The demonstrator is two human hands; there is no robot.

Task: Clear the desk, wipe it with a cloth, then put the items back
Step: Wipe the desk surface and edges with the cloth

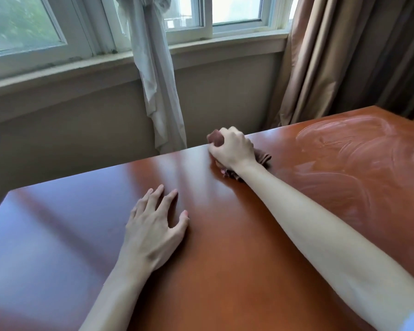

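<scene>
Cloth (263, 158) bunched in right grip (232, 149) at worktop (225, 259) far edge, frame centre, left grip (153, 225) laid flat, fingers spread, lower left, wipe streaks (349, 154) upper right

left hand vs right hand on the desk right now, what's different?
The left hand lies flat with fingers spread and holds nothing; the right hand is curled round a brown cloth. Left sits mid-desk, right at its far edge. Both touch the desk.
</scene>
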